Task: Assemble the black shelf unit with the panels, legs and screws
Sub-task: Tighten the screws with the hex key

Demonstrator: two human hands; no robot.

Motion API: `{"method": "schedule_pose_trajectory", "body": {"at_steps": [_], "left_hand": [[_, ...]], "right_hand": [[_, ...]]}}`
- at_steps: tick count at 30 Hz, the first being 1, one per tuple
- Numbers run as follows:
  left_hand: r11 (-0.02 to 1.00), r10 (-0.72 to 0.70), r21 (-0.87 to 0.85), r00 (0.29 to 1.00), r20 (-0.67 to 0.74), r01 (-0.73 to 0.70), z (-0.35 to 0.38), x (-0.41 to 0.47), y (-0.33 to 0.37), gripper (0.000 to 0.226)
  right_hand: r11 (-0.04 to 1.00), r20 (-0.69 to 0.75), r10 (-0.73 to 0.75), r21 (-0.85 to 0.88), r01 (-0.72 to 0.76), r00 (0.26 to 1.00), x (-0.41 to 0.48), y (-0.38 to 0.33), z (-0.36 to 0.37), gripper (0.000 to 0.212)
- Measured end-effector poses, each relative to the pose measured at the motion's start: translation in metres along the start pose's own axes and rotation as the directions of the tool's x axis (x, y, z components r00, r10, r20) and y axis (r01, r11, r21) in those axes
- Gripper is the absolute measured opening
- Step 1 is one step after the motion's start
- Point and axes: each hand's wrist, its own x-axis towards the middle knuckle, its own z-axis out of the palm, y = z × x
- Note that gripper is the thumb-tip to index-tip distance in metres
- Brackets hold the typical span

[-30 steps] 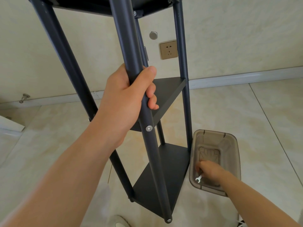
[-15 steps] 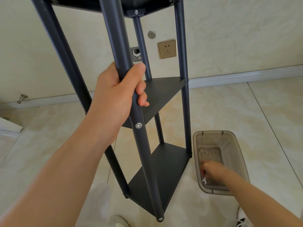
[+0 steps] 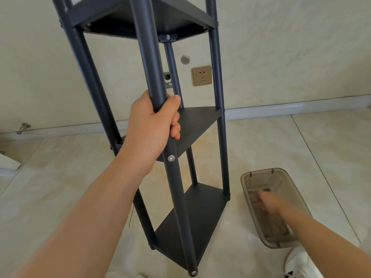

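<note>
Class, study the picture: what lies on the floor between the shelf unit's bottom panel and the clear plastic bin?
Nothing: in the head view, only bare floor tile separates the bottom panel from the bin.

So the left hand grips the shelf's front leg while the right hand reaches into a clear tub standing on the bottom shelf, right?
Not quite. The head view shows the tub on the floor beside the shelf unit, not on its bottom shelf. The left hand does grip the front leg, and the right hand does reach into the tub.
</note>
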Motion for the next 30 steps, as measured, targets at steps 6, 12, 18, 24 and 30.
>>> {"method": "schedule_pose_trajectory", "body": {"at_steps": [6,12,18,24,30], "left_hand": [[1.000,-0.020,-0.006,1.000,-0.014,0.020,0.000,-0.001,0.002,0.012],[1.000,-0.030,-0.001,1.000,0.010,0.030,0.001,-0.005,0.005,0.011],[0.997,-0.060,-0.043,0.997,-0.048,0.058,-0.002,-0.007,0.004,0.016],[0.997,-0.073,-0.038,0.991,-0.113,0.069,-0.007,-0.006,0.003,0.024],[0.994,-0.094,-0.067,0.988,-0.120,0.086,-0.007,-0.012,0.006,0.026]], "right_hand": [[0.999,0.081,-0.001,0.034,-0.002,0.997,-0.025,-0.041,-0.093,0.014],[0.979,-0.041,-0.187,-0.095,0.183,0.981,-0.069,-0.092,-0.213,0.016],[0.904,-0.324,-0.274,0.235,0.358,0.905,-0.123,-0.147,-0.279,0.019],[0.696,-0.573,-0.190,0.494,0.521,0.797,-0.157,-0.203,-0.319,0.022],[0.471,-0.562,-0.031,0.721,0.508,0.827,-0.165,-0.224,-0.333,0.025]]}}
